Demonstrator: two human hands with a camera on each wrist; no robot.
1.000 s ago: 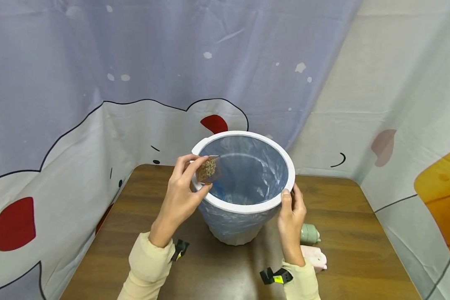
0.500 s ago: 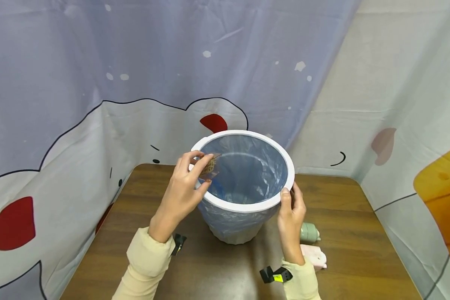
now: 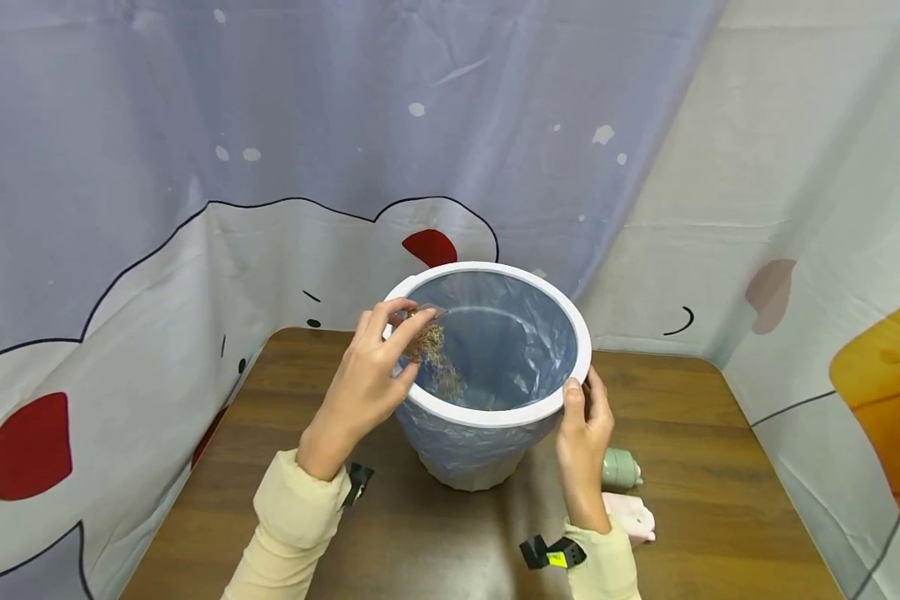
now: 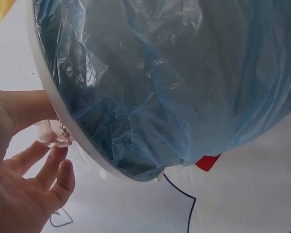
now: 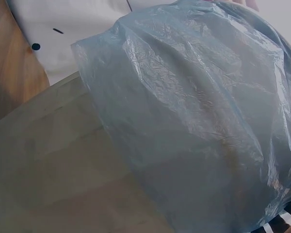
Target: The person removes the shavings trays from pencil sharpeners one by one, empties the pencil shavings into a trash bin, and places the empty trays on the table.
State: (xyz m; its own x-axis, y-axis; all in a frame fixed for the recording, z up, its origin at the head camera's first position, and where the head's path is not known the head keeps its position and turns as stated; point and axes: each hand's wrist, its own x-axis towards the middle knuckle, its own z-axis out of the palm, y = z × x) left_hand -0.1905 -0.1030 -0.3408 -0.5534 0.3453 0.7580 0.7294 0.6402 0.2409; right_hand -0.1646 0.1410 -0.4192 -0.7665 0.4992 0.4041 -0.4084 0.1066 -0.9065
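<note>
Room over bin point(image 3: 468, 477) (rim point(image 3: 487, 418) around)

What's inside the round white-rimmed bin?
Translucent blue plastic liner; loose brownish bits in a trail by the left hand. The front white rim covers the near inner wall; bottom unclear.

Green cylindrical object point(image 3: 622, 468) just beside a pink object point(image 3: 632, 517), wood-grain tabletop point(image 3: 708, 467), printed cloth backdrop point(image 3: 330, 100)

Blurred bits point(image 3: 448, 382), poss. seeds, v. small
</note>
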